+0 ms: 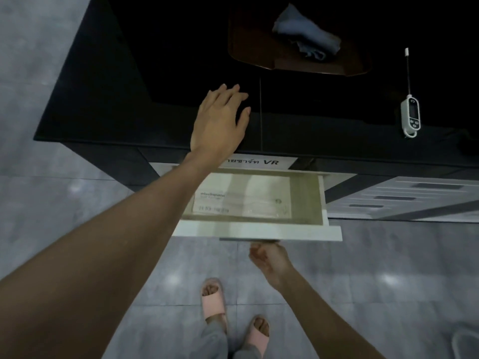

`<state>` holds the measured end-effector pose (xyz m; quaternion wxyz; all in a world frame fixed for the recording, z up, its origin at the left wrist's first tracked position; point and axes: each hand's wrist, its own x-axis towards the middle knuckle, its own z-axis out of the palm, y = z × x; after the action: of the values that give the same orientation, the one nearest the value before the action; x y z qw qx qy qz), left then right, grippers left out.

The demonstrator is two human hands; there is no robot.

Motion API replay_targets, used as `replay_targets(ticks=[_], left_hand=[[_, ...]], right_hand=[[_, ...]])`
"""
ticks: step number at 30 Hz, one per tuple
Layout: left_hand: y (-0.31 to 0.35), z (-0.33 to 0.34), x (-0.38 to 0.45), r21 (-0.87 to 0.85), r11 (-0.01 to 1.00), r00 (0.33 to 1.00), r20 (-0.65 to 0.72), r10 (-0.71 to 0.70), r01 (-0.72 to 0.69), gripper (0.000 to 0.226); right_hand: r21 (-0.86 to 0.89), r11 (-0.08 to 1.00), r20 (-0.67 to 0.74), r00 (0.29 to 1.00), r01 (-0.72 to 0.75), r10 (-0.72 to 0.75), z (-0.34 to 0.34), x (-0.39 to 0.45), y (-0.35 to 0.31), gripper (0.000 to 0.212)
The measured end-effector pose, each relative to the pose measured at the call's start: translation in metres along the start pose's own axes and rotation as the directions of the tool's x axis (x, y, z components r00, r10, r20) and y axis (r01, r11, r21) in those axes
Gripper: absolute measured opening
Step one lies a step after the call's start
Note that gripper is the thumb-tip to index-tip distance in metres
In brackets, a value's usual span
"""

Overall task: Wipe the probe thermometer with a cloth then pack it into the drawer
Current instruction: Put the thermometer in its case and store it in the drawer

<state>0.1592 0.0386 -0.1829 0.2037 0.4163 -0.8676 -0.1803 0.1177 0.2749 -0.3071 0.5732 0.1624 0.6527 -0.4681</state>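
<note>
The drawer [259,230] stands open under the black counter [103,99], and the right hand [268,257] sits just below its front edge, fingers curled in by the handle strip; whether they grip it I cannot tell, since they are hidden beneath the lip. The left hand [220,120] lies flat on the counter edge, fingers spread apart and empty.

The probe thermometer [410,110] lies well off to the right of those spread fingers, untouched, its thin probe pointing away from the person. The cloth [305,37] sits crumpled on a dark tray [259,58], beyond the left fingertips and a little right. So by my reading, wiping is not yet done; opening the drawer is the step in hand.

To do it well: draw it out straight and far enough for the thermometer's full length, then go for the cloth first.

Inside the drawer, a clear packet with printed paper [241,200] covers most of the floor; the thermometer will have to lie on top or beside it. A label [259,161] sits on the cabinet front above. Slippered feet [213,299] stand clear below.
</note>
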Motion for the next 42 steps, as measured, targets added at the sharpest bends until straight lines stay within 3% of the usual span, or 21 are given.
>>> replay_targets(ticks=[1,3,4,6,7,8,9,12,13,15,20,22,26,30,33,34,36,38,40,42], left_hand=[[0.000,0.000,0.000,0.003,1.000,1.000,0.000,0.000,0.000,0.043],[0.001,0.001,0.000,0.003,1.000,1.000,-0.002,0.002,-0.002,0.043],[0.000,0.001,0.000,0.008,1.000,1.000,-0.005,0.000,0.000,0.043],[0.000,0.002,0.000,0.018,1.000,1.000,-0.017,-0.003,0.003,0.043],[0.000,0.003,0.000,0.023,1.000,1.000,-0.024,-0.004,0.004,0.042],[0.000,0.004,0.000,0.027,1.000,1.000,-0.030,-0.004,0.005,0.042],[0.001,0.005,-0.001,0.034,0.999,0.999,-0.037,-0.003,0.004,0.042],[0.001,0.007,-0.002,0.064,0.998,0.998,-0.064,0.018,-0.014,0.040],[0.001,0.008,-0.001,0.068,0.998,0.997,-0.070,0.021,-0.016,0.040],[0.000,0.008,-0.001,0.072,0.997,0.997,-0.079,0.024,-0.019,0.039],[-0.001,0.008,-0.003,0.066,0.997,0.994,-0.096,0.043,-0.037,0.038],[-0.002,0.008,-0.002,0.073,0.996,0.995,-0.090,0.049,-0.043,0.037],[-0.001,0.004,-0.002,0.070,0.996,0.998,-0.036,0.059,-0.056,0.037],[0.004,-0.016,0.002,0.014,1.000,0.986,0.168,0.020,-0.023,0.040],[0.012,-0.046,0.010,-0.097,0.991,0.939,0.340,-0.053,0.091,0.037],[0.016,-0.056,0.008,-0.148,0.981,0.954,0.292,-0.075,0.122,0.035],[0.027,-0.073,0.000,-0.253,0.957,0.990,0.032,-0.135,0.139,0.031],[0.041,-0.080,-0.015,-0.320,0.938,0.960,-0.195,-0.199,0.130,0.031],[0.054,-0.077,-0.026,-0.288,0.950,0.945,-0.260,-0.196,0.118,0.033],[0.065,-0.068,-0.032,-0.217,0.970,0.971,-0.185,-0.151,0.109,0.036]], right_hand=[[-0.168,0.985,-0.037,0.999,0.030,-0.036,-0.005,-0.012,0.012,0.031],[-0.467,0.846,-0.008,0.955,0.259,-0.296,-0.014,-0.040,0.027,0.030],[-0.548,0.711,0.120,0.882,0.442,-0.456,-0.015,-0.051,0.027,0.033],[-0.594,0.377,0.362,0.655,0.710,-0.664,-0.012,-0.059,0.010,0.034],[-0.617,0.236,0.419,0.567,0.751,-0.709,-0.007,-0.052,-0.007,0.031],[-0.661,0.130,0.446,0.526,0.739,-0.725,-0.001,-0.038,-0.024,0.027],[-0.724,0.049,0.468,0.542,0.689,-0.698,0.007,-0.022,-0.043,0.023],[-0.879,-0.239,0.476,0.785,0.413,-0.397,0.024,0.031,-0.079,0.028],[-0.875,-0.331,0.457,0.831,0.354,-0.317,0.026,0.045,-0.084,0.033],[-0.838,-0.441,0.461,0.849,0.321,-0.257,0.027,0.063,-0.086,0.041],[-0.797,-0.470,0.496,0.855,0.380,-0.149,0.027,0.081,-0.078,0.039],[-0.813,-0.400,0.508,0.851,0.423,-0.134,0.023,0.079,-0.078,0.029],[-0.795,-0.252,0.602,0.770,0.552,-0.212,0.015,0.046,-0.087,0.014],[-0.758,-0.290,0.651,0.705,0.585,-0.282,0.009,-0.020,-0.117,0.017],[-0.721,-0.295,0.692,0.653,0.627,-0.306,0.008,-0.075,-0.151,0.022],[-0.717,-0.277,0.696,0.638,0.640,-0.328,0.007,-0.091,-0.164,0.023],[-0.712,-0.228,0.690,0.601,0.664,-0.403,0.007,-0.115,-0.193,0.019],[-0.695,-0.203,0.674,0.527,0.689,-0.518,0.007,-0.124,-0.222,0.015],[-0.696,-0.187,0.638,0.476,0.694,-0.606,0.010,-0.121,-0.248,0.013],[-0.716,-0.211,0.620,0.467,0.666,-0.631,0.017,-0.110,-0.269,0.013]])
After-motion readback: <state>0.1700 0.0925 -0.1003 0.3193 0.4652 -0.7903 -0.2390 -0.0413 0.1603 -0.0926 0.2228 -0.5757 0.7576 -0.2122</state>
